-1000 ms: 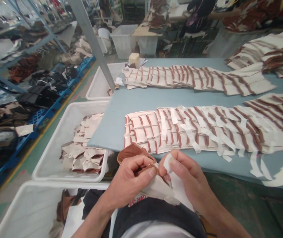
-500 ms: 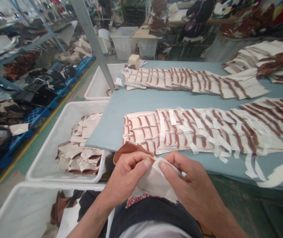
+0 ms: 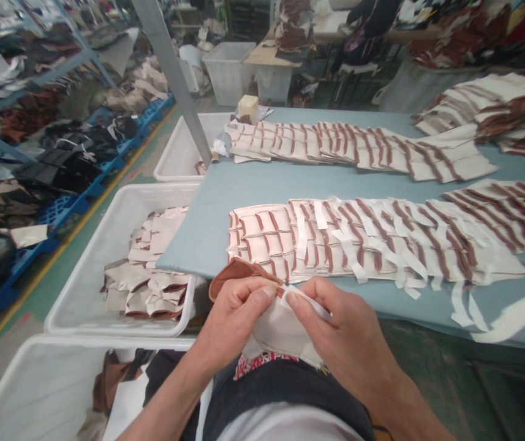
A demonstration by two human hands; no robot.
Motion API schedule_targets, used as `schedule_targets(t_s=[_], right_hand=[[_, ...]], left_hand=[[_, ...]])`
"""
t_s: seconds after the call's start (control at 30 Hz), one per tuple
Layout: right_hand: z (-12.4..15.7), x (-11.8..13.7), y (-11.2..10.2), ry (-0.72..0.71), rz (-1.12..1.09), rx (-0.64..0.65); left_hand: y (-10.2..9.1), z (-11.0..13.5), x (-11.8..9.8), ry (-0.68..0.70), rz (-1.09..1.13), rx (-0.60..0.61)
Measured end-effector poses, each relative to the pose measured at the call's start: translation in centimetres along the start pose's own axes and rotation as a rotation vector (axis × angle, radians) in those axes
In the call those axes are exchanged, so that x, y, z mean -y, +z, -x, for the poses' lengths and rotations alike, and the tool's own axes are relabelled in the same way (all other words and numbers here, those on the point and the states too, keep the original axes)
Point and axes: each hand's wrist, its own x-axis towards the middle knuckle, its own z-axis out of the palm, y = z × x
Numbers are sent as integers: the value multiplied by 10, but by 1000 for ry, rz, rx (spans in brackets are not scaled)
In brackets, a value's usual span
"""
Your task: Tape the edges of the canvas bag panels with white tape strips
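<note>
Between my hands, at the near edge of the table, is a brown and cream sewn piece [image 3: 285,331], its brown flap standing up at the left. My left hand [image 3: 239,312] pinches it along the brown seam with thumb and forefinger. My right hand [image 3: 336,321] is closed with a white strip [image 3: 308,299] between thumb and fingers, its end lying against the seam. Just beyond, a row of overlapping cream and brown pieces [image 3: 262,239] lies on the table, with several loose white strips [image 3: 349,251] across it.
The blue-grey table [image 3: 207,202] carries a second row of pieces [image 3: 299,141] farther back and a pale block [image 3: 247,108]. White bins [image 3: 119,263] with cut pieces stand at the left, beside a grey metal post [image 3: 170,67]. A person [image 3: 363,30] sits at the back.
My right thumb has shifted slightly left along the white strip, which now lies flatter over the seam. More brown edge shows between my hands. The view has shifted slightly.
</note>
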Motion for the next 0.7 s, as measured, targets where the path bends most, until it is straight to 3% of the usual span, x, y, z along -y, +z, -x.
schedule_targets(t_s=[0.7], right_hand=[[-10, -5, 11, 25, 74, -39]], left_hand=[[2, -7, 8, 5, -24, -67]])
